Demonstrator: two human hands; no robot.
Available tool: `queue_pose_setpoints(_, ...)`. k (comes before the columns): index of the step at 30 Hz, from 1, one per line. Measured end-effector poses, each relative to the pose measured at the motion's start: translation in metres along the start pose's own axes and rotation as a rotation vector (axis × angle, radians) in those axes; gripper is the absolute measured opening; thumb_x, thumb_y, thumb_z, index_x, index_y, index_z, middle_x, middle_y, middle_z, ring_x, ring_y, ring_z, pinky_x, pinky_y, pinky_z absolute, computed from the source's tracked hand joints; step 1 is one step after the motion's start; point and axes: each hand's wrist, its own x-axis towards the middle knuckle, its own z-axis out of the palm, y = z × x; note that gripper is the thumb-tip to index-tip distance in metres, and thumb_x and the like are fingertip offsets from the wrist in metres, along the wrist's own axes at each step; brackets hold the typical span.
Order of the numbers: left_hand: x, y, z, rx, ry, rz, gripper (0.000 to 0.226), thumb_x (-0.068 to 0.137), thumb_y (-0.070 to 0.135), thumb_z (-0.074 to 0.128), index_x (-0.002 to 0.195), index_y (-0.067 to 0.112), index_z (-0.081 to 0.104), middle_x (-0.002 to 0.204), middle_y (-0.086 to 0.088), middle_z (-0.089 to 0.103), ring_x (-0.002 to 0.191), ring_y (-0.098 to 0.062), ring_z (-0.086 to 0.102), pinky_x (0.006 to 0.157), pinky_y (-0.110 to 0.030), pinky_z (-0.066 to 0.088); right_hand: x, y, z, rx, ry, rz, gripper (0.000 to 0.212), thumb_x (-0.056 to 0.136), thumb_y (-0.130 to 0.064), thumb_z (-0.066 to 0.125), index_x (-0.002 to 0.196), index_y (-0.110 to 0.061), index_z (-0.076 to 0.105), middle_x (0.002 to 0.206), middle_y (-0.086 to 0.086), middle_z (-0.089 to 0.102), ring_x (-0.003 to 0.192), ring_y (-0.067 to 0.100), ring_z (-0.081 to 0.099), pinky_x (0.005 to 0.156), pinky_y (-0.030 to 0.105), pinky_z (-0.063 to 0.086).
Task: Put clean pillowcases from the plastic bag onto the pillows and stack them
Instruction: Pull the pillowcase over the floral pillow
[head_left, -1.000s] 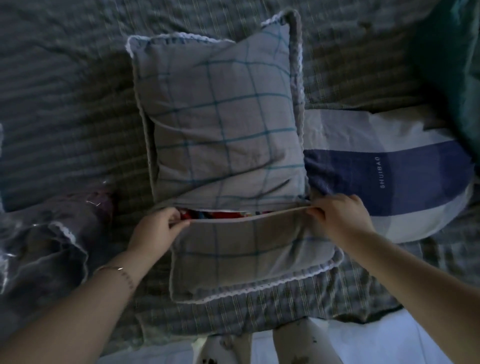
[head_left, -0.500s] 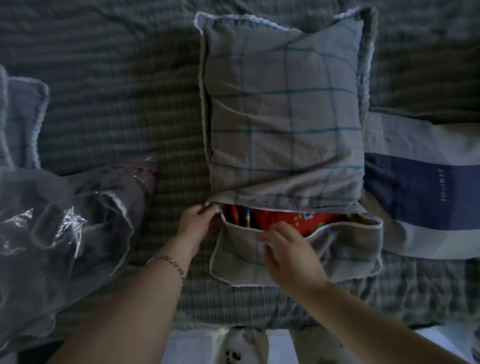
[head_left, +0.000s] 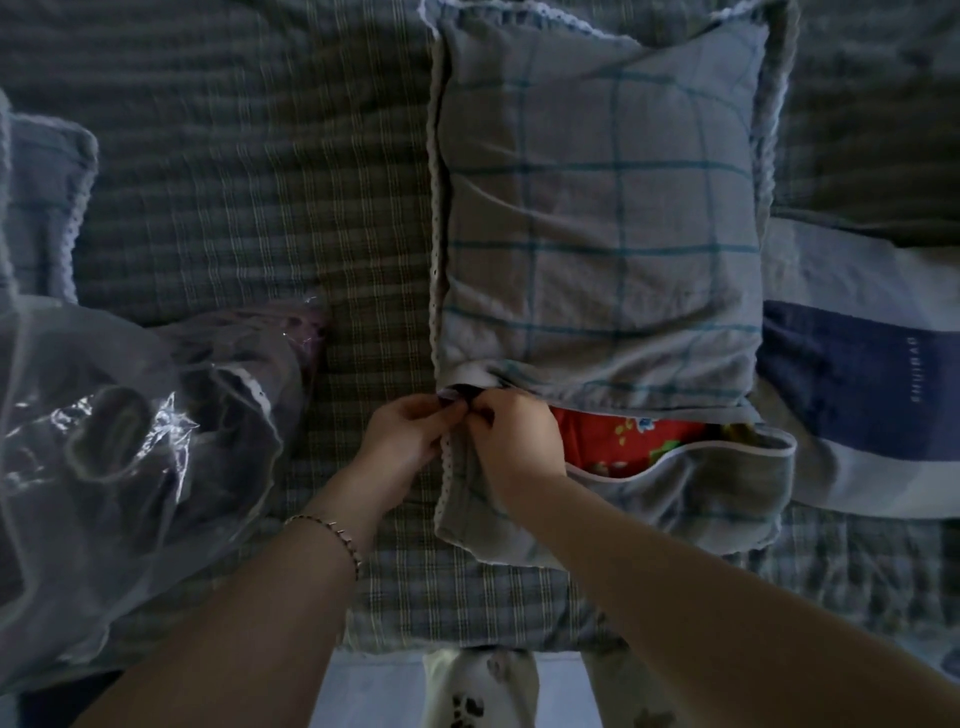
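So, only the head view to go on. The grey checked pillowcase (head_left: 597, 208) lies flat on the bed (head_left: 234, 182) with its open end toward the person. The red patterned pillow (head_left: 623, 441) is mostly inside it, and a strip of red shows through the gaping slot at that near end.

Both hands meet at the near-left corner of the checked pillowcase. The left hand (head_left: 410, 436) pinches the lace-trimmed edge (head_left: 441, 483) from outside, and the right hand (head_left: 514, 441) has its fingers (head_left: 480, 415) curled onto the fabric right against it. There's something small and dark between them, maybe a fastener, but I can't tell. My guess is they're closing the opening from that corner, since the flap sags loose toward the near-right corner and won't cover the pillow until it's tucked or fastened.

Left of the checked pillowcase sits the clear plastic bag (head_left: 104, 441), crumpled, with more grey cloth inside, presumably kept within reach for the next one. Farther left, past the bag, is another trimmed grey pillowcase (head_left: 47, 197). Touching the checked pillowcase's right side is a blue-and-white striped pillow (head_left: 857, 389), partly under it. Nothing looks stacked yet.
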Motion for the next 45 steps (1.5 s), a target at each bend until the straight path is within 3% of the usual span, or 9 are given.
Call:
queue_pose_setpoints(6,-0.009,0.002,-0.021,0.109,0.114,0.12,0.021,0.08,-0.007,0.063,0.076,0.014,0.063,0.077,-0.004,0.063,0.073,-0.019,0.061,0.064,-0.023,0.054,-0.012,0.013,-0.014,0.195,0.097,0.212,0.02,0.087,-0.03,0.061,0.078,-0.016,0.072,0.068,-0.001,0.065,0.068,0.019,0.059,0.057,0.029,0.045)
queue_pose_setpoints(12,-0.002,-0.004,-0.01,0.671,0.546,0.325,0.017,0.078,-0.01,0.059,0.087,0.004,0.063,0.092,-0.016,0.059,0.09,-0.031,0.055,0.076,-0.03,0.042,-0.034,0.073,-0.047,0.224,0.383,0.455,0.014,0.084,-0.028,0.066,0.075,-0.018,0.071,0.09,0.005,0.066,0.082,0.022,0.06,0.068,0.031,0.047)
queue_pose_setpoints(16,-0.021,-0.005,0.064,1.256,0.12,1.124,0.04,0.064,0.016,0.075,0.102,0.012,0.062,0.103,-0.013,0.057,0.09,-0.032,0.057,0.075,-0.033,0.05,-0.049,0.094,-0.084,0.188,0.409,0.37,0.015,0.081,-0.026,0.071,0.082,-0.011,0.074,0.085,-0.005,0.059,0.077,0.012,0.055,0.065,0.014,0.038)
queue_pose_setpoints(20,-0.033,-0.002,0.122,1.416,-0.103,1.239,0.009,0.067,0.021,0.057,0.074,0.016,0.06,0.071,-0.002,0.058,0.065,-0.026,0.059,0.05,-0.026,0.045,-0.063,0.089,-0.098,0.166,0.341,0.126,0.002,0.074,-0.016,0.075,0.075,-0.014,0.076,0.074,-0.018,0.05,0.068,-0.003,0.048,0.061,-0.001,0.035)
queue_pose_setpoints(24,-0.027,-0.007,0.094,1.331,-0.09,1.211,0.008,0.07,0.018,0.055,0.068,0.013,0.062,0.069,-0.002,0.06,0.07,-0.021,0.054,0.049,-0.028,0.046,-0.05,0.128,-0.135,0.287,0.415,0.462,0.019,0.081,-0.021,0.069,0.067,-0.008,0.069,0.061,0.001,0.058,0.053,0.01,0.048,0.046,0.011,0.035)
queue_pose_setpoints(33,-0.022,-0.027,0.076,0.998,0.397,0.863,0.012,0.069,0.007,0.079,0.078,0.005,0.071,0.086,-0.012,0.065,0.085,-0.035,0.059,0.079,-0.04,0.046,-0.017,0.163,-0.107,0.5,0.524,0.813,0.026,0.089,-0.03,0.062,0.096,-0.007,0.072,0.088,0.007,0.069,0.075,0.019,0.052,0.073,0.027,0.04)
queue_pose_setpoints(37,-0.018,-0.033,0.071,0.684,0.659,0.1,0.079,0.075,0.036,0.075,0.138,0.006,0.037,0.14,-0.024,0.036,0.129,-0.041,0.035,0.104,-0.047,0.031,-0.028,0.156,-0.094,0.582,0.41,0.818,0.067,0.075,-0.059,0.063,0.119,-0.009,0.056,0.117,0.007,0.06,0.099,0.024,0.057,0.086,0.034,0.046)
queue_pose_setpoints(40,-0.019,-0.032,0.069,0.499,0.443,-0.232,0.075,0.078,0.046,0.069,0.132,0.001,0.045,0.137,-0.019,0.047,0.124,-0.035,0.046,0.095,-0.035,0.038,-0.039,0.145,-0.085,0.589,0.122,0.843,0.129,0.036,-0.077,0.07,0.14,-0.01,0.032,0.14,0.008,0.042,0.124,0.031,0.047,0.103,0.044,0.04)
queue_pose_setpoints(45,-0.027,-0.015,0.077,0.694,0.28,-0.047,0.039,0.083,0.034,0.064,0.106,0.002,0.066,0.115,-0.02,0.062,0.106,-0.034,0.058,0.081,-0.029,0.042,-0.036,0.119,-0.096,0.584,0.069,0.851,0.05,0.077,-0.03,0.075,0.112,0.0,0.058,0.116,0.018,0.061,0.102,0.029,0.057,0.091,0.038,0.046)
